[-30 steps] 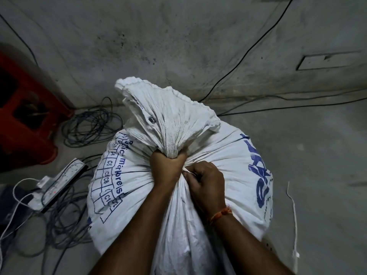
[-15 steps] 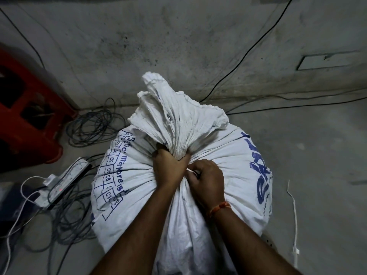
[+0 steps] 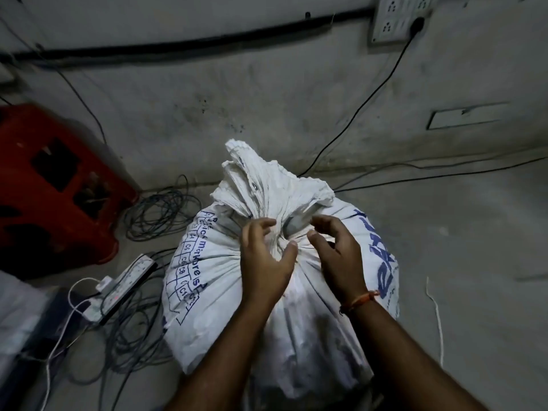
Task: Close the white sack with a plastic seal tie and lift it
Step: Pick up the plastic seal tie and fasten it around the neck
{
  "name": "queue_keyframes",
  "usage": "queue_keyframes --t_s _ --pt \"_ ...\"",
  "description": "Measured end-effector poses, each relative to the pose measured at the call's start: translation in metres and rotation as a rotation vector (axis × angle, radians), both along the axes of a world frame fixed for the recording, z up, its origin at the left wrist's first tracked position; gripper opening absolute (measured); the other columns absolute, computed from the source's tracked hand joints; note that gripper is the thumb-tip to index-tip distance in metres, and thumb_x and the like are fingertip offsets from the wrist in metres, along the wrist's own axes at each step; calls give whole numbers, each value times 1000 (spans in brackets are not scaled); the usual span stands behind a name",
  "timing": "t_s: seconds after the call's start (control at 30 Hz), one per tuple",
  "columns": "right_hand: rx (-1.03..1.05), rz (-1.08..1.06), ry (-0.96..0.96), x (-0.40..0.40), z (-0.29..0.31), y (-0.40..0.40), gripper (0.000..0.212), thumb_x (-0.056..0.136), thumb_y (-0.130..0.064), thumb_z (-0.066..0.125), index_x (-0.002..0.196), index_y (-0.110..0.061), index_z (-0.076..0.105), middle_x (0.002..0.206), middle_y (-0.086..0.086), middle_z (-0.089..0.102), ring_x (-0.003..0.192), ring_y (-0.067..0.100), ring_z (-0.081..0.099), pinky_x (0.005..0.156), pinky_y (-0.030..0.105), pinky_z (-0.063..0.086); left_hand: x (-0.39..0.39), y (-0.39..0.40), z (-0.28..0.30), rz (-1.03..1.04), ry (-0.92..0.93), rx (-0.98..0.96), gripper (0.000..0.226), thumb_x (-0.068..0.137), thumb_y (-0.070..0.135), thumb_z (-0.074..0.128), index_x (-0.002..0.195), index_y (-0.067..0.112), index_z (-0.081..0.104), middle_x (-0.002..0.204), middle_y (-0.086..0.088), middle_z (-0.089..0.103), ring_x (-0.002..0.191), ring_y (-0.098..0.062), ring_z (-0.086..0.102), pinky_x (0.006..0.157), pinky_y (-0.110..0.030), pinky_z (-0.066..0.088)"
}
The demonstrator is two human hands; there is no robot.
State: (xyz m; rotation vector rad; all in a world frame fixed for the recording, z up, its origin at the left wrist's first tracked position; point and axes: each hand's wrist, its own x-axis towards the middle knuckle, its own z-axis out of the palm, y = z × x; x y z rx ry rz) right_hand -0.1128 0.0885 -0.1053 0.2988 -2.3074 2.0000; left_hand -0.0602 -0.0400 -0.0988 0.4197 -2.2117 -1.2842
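Note:
A full white woven sack (image 3: 207, 292) with blue print stands upright on the grey floor. Its mouth is bunched into a gathered neck (image 3: 261, 197) that stays pinched together at the centre. My left hand (image 3: 264, 262) hovers just left of the neck, fingers spread and curled, holding nothing. My right hand (image 3: 335, 253), with an orange thread on the wrist, is just right of the neck, fingers apart. A thin white plastic tie (image 3: 436, 315) lies loose on the floor to the right of the sack. Any tie around the neck is hidden in the folds.
A red plastic crate (image 3: 53, 185) stands at left. Coiled cables (image 3: 160, 215) and a power strip (image 3: 124, 283) lie left of the sack. Black wires (image 3: 430, 170) run along the floor by the wall; a socket board (image 3: 397, 19) is high on the wall.
Both hands have let go of the sack's neck and opened beside it. The neck stays gathered. The camera has tilted up, showing more wall.

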Motion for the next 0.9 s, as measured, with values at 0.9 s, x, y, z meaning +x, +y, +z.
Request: queue_keyframes --t_s 0.9 --pt "411 -536 -534 -43 -279 375 31 85 -3 66 115 -12 71 114 8 71 103 22 65 91 27 48 -133 358 -244 -607 -935 766 36 108 39 34 128 23 58 135 0 61 119 -16 55 97 -36 36"
